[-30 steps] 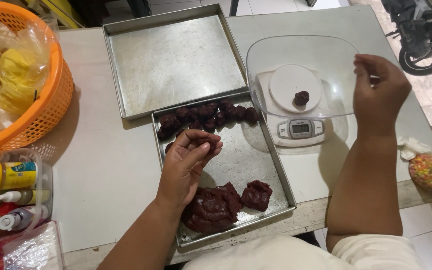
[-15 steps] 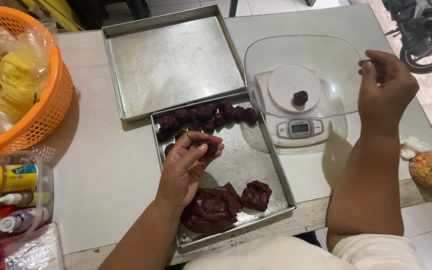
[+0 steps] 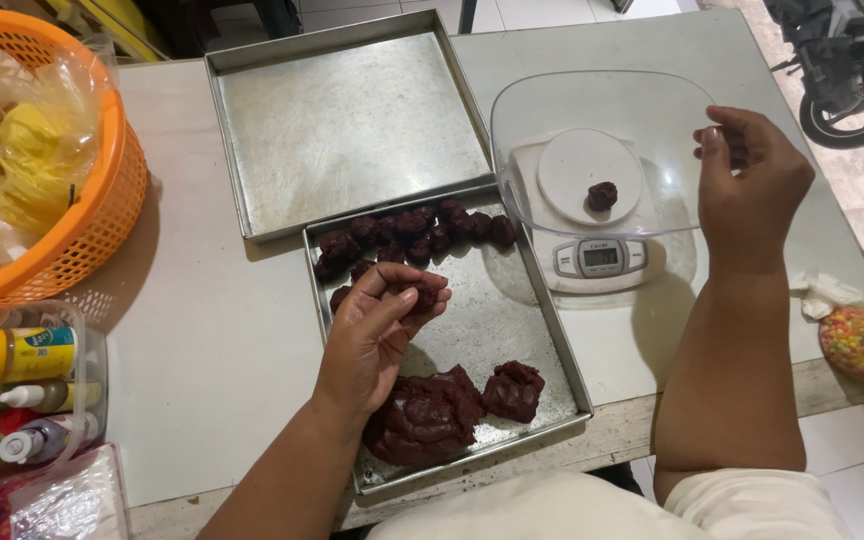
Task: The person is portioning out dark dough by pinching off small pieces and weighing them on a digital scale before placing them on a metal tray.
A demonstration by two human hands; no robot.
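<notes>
Dark dough: a row of balls (image 3: 414, 233) sits at the near tray's (image 3: 552, 345) top; a large lump (image 3: 427, 418) remains unportioned. Left hand (image 3: 377, 335) closes on a piece (image 3: 420, 295); right hand (image 3: 752, 180) pinches a scrap beside the scale (image 3: 592, 215), centre right.

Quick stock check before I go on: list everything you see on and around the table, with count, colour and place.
Empty tray: one, silver, far side of the table.
Near tray: one, silver, at the table's front edge.
Dough balls: a row, dark brown, far end of the near tray; exact count unclear.
Dough lumps: two, dark brown, near end of that tray.
Scale: one, white, right of the trays, under a clear bowl.
Dough piece: one, dark brown, in the bowl.
Basket: one, orange, far left.
Squeeze bottles: several, mixed colours, left edge.
Sprinkles: multicoloured, right edge.
Left hand: holds a dough piece over the near tray.
Right hand: raised beside the bowl, pinching dough.
</notes>
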